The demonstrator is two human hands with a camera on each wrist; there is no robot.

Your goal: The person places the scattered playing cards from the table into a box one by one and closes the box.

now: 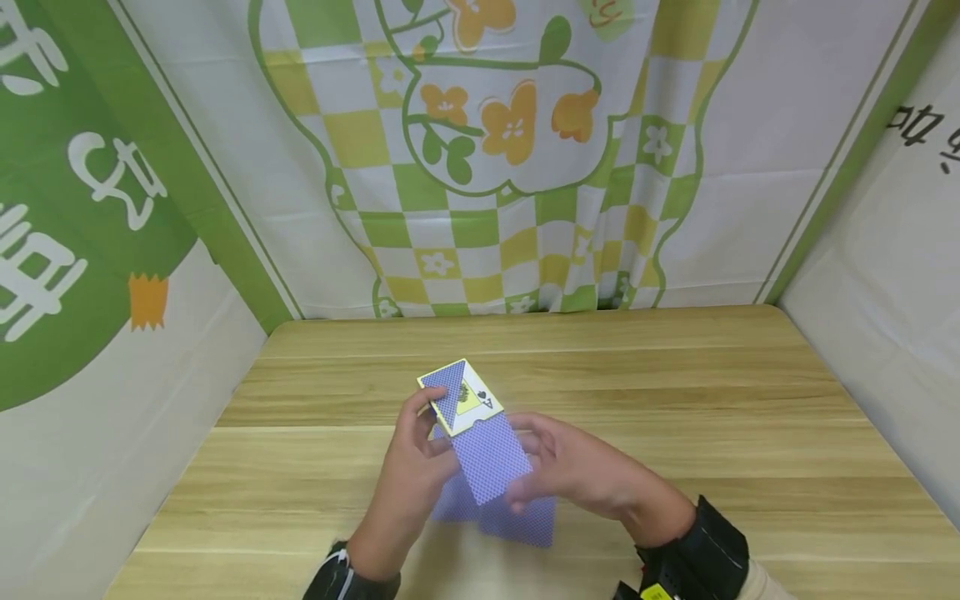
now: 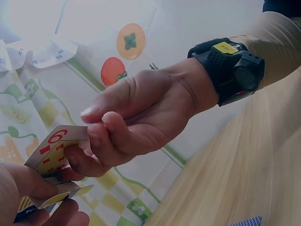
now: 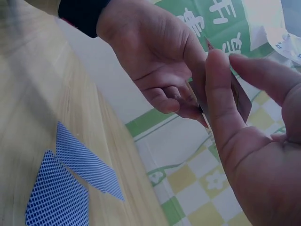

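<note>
My left hand (image 1: 411,467) grips a card box (image 1: 477,402) printed with a blue triangle and an ace. Blue-backed playing cards (image 1: 491,460) stick partly out of the box's near end. My right hand (image 1: 585,471) holds these cards by their edges, with fingers at the right side and thumb near the bottom corner. In the left wrist view, the underside shows a red six card (image 2: 52,153) beside the fingers of the right hand (image 2: 136,117). Below the hands, more blue-backed cards (image 1: 525,522) lie on the table, partly covered from above.
The wooden table (image 1: 712,400) stretches around the hands. A patterned green and yellow cloth (image 1: 510,225) hangs behind its far edge, with printed cloth walls at both sides. The right wrist view shows two separate patches of face-down cards (image 3: 59,195) on the wood.
</note>
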